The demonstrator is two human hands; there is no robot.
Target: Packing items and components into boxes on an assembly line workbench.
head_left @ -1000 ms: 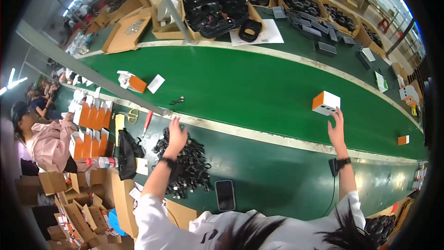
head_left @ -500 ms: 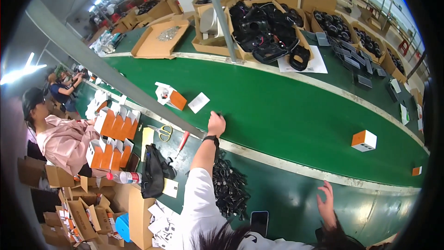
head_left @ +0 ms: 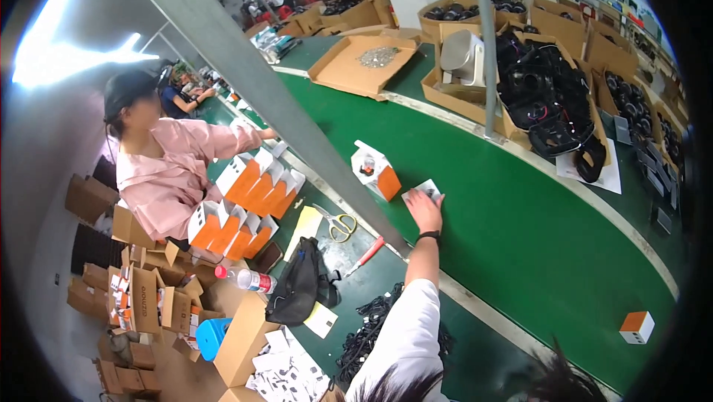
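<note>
My left hand (head_left: 425, 213), with a dark band at the wrist, rests on the green conveyor belt (head_left: 505, 246). Its fingers are spread over a white leaflet (head_left: 427, 186), touching it and covering much of it. Just left of the leaflet stands an opened white-and-orange box (head_left: 382, 179), its flaps up and something dark and red partly showing inside. A closed box (head_left: 636, 327) of the same colours sits at the far right of the belt. Beneath my left forearm lies a pile of black cables (head_left: 364, 346). My right hand is out of the picture.
A grey post (head_left: 282, 97) slants up close to my left arm. On the left bench are scissors (head_left: 341, 229), a red-handled tool (head_left: 365, 255), a black bag (head_left: 301, 283), a bottle (head_left: 252, 279) and orange boxes (head_left: 260, 186). A person in pink (head_left: 167, 172) works beyond.
The view has swung left. My left hand has moved from beside the leaflet onto it; the dark thing at its fingertips no longer shows clearly. My right hand has left the view.
</note>
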